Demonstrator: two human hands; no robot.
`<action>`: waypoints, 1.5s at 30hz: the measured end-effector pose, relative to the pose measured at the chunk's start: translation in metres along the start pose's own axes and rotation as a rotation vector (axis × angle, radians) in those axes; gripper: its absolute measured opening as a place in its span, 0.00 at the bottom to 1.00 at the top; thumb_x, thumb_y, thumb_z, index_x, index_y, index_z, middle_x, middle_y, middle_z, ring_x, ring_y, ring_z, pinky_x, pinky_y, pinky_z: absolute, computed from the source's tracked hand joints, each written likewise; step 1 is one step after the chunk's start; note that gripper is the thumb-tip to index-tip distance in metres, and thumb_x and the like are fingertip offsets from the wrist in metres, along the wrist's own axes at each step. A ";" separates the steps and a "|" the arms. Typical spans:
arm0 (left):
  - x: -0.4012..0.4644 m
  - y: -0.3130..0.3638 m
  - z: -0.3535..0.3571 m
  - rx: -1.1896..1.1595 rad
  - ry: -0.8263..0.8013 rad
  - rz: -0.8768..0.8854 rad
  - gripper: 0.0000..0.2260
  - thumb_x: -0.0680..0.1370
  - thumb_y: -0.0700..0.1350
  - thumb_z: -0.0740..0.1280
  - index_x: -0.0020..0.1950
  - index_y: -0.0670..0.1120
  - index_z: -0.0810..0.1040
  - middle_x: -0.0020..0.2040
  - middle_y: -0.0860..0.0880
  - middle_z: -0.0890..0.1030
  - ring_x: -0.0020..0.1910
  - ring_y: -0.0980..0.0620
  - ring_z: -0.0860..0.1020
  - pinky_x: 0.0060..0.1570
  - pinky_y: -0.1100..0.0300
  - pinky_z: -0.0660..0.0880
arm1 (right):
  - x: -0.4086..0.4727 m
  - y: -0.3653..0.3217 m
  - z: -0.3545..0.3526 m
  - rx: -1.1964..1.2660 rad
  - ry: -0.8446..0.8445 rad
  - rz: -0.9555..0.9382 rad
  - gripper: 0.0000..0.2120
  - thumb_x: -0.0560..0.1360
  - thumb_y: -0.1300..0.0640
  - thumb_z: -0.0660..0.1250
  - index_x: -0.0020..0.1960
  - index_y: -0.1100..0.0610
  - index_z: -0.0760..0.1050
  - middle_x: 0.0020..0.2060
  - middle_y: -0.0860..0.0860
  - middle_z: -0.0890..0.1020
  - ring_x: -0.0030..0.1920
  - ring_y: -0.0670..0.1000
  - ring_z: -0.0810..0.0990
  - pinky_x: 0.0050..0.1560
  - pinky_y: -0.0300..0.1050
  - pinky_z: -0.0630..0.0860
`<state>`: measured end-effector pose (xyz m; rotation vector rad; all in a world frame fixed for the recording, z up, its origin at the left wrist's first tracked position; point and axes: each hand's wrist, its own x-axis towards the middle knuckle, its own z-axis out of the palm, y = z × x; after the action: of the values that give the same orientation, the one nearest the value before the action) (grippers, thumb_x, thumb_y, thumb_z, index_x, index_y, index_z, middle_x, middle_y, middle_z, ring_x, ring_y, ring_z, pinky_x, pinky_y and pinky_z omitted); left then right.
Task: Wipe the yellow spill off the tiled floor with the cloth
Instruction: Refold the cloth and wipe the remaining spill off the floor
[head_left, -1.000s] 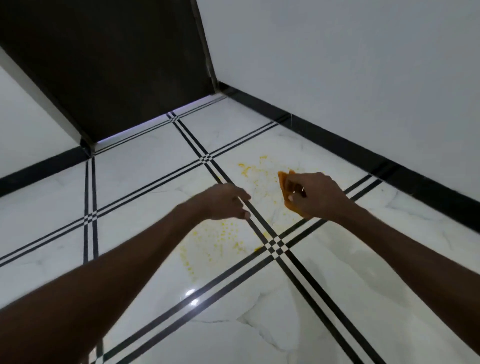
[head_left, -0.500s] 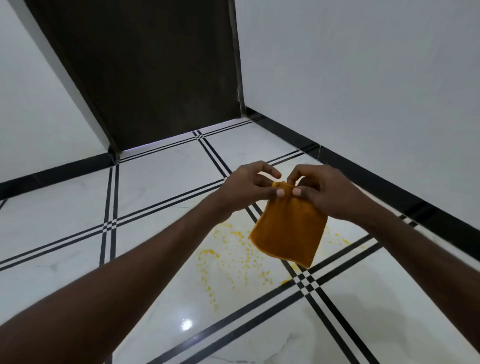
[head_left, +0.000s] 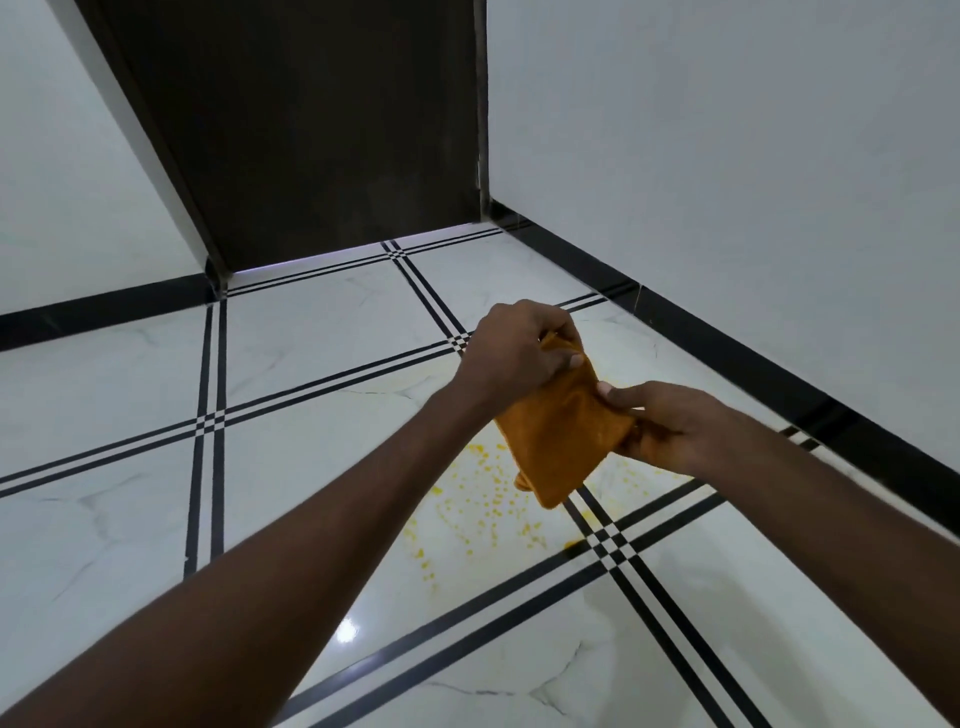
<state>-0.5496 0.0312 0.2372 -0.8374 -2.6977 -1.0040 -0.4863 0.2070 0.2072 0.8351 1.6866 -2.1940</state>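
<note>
Above the black-line crossing (head_left: 605, 543) on the tiled floor (head_left: 322, 499), both hands up w/ the cloth (head_left: 558, 436), held in the air, not touching the floor. Left hand (head_left: 511, 353) clenched on the cloth's top edge, far side from the crossing; right hand (head_left: 665, 428) pinching the edge on the skirting (head_left: 727, 358) side, thumb on top. Cloth hangs slack between them, lower corner drooping toward the crossing.

Cloth: mustard-orange, looks folded or doubled, thick nap, rounded soft corners. Handling, my guess: light, limp, no stiffness; drapes wherever it isn't held. Not slippery, not fragile. Best taken bunched or folded flat under a palm for wiping, since corner pinches like these will only drag it. A flat pad w/ pressure should pick up more.

Yellow spill (head_left: 483, 499): scatter of small yellow spots and specks on the white marble-look tile, just on the door (head_left: 311, 130) side of the crossing, directly below the cloth. A denser blob sits right at the crossing, on the black lines; a few specks on the skirting side too, partly hidden behind the cloth and right hand. Looks thin, prob. wet, can't tell for sure.

Floor glossy, light glare nearer me than the crossing. Prob. slick when wiped. Spill not yet wiped.
</note>
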 end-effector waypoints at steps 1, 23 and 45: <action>-0.002 0.003 -0.004 0.000 -0.048 0.024 0.04 0.76 0.48 0.74 0.49 0.51 0.85 0.47 0.54 0.85 0.49 0.52 0.80 0.52 0.51 0.80 | 0.000 0.000 -0.002 0.062 0.013 0.036 0.12 0.78 0.65 0.70 0.60 0.64 0.76 0.57 0.61 0.83 0.53 0.59 0.84 0.49 0.55 0.84; -0.017 0.003 0.049 -0.870 -0.477 -0.449 0.30 0.76 0.60 0.71 0.74 0.46 0.73 0.70 0.47 0.78 0.70 0.42 0.75 0.71 0.39 0.70 | -0.073 -0.056 -0.025 -0.122 0.261 -0.595 0.16 0.80 0.62 0.70 0.66 0.52 0.75 0.56 0.57 0.82 0.52 0.56 0.85 0.47 0.48 0.85; -0.029 0.008 0.037 -0.594 -0.455 -0.642 0.23 0.75 0.45 0.76 0.67 0.41 0.74 0.65 0.41 0.79 0.60 0.42 0.80 0.57 0.49 0.81 | -0.039 -0.005 -0.062 -0.695 0.004 -0.112 0.33 0.72 0.53 0.77 0.74 0.55 0.68 0.65 0.56 0.78 0.63 0.61 0.80 0.62 0.57 0.81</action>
<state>-0.5187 0.0464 0.2038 -0.2489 -3.1774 -2.0379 -0.4396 0.2609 0.2234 0.5564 2.3144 -1.4651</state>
